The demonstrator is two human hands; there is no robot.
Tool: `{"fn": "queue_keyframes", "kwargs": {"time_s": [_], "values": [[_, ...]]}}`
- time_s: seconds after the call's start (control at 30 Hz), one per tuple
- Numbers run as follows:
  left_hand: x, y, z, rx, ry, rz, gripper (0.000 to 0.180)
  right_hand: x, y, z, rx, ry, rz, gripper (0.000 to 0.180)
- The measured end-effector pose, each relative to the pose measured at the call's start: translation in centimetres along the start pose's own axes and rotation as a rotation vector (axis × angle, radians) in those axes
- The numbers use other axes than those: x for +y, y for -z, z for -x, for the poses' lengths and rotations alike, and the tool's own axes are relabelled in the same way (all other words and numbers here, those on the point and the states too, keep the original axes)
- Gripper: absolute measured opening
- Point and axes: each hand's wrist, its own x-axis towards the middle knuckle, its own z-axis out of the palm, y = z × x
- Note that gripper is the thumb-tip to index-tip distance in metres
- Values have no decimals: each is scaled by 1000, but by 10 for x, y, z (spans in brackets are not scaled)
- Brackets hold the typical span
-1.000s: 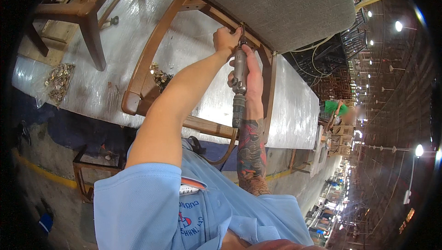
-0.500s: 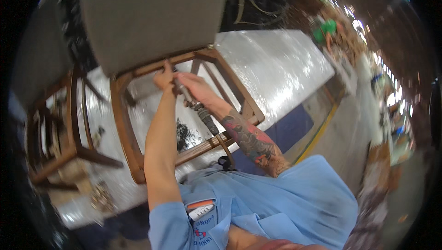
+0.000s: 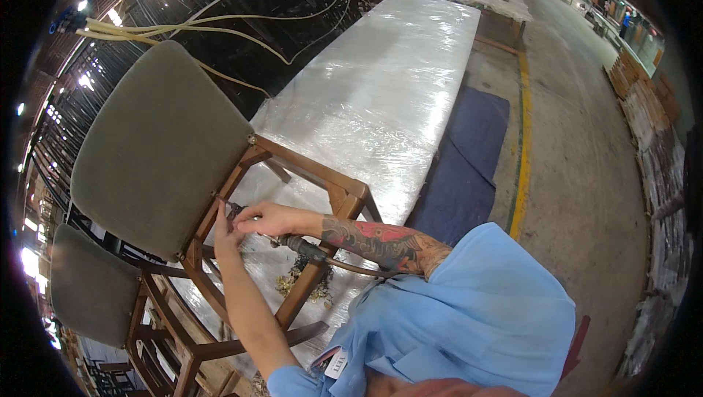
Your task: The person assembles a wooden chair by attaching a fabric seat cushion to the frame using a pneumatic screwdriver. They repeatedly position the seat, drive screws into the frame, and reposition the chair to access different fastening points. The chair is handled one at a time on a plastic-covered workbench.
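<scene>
Chair [image 3: 198, 155], brown wood, seat frame open, stands at the near end of the film-wrapped counter [image 3: 373, 97], padded back [image 3: 139, 170] toward its left long edge. Second chair [image 3: 95, 287] beside it, nearer the wearer.

Right hand [image 3: 267, 218] wrapped round a power tool [image 3: 306, 248], hose [image 3: 353, 266] trailing toward the body. Left hand [image 3: 227, 227] just beside the tool's tip, at the rear rail, fingers drawn close; cannot tell whether they pinch anything. Loose small hardware [image 3: 321, 293] on the counter, below the seat frame.

Handling, by judgement: chair stiff, moderate weight, apt to slide on slick film. Best hold: bare side rail [image 3: 307, 168]; the back's fabric looks soft, easily marked. Tool probably dense metal; grip the barrel, allow for hose drag.
</scene>
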Motion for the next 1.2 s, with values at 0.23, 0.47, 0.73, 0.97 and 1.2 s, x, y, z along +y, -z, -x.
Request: {"fn": "queue_keyframes", "kwargs": {"time_s": [0.23, 0.47, 0.73, 0.97, 1.2], "values": [[-22, 112, -45, -46, 275, 39, 45, -19, 13, 64, -127, 22, 170, 41], [-12, 61, -17, 92, 158, 92, 50, -18, 25, 77, -38, 41, 96, 39], [-19, 59, -20, 222, 69, 90, 44, -18, 29, 78, -76, 81, 89, 38], [-22, 72, -20, 191, 88, 93, 32, -28, 33, 80, -96, 37, 111, 40], [-17, 69, -20, 358, 111, 126, 22, -20, 29, 79, -76, 91, 85, 40]]}}
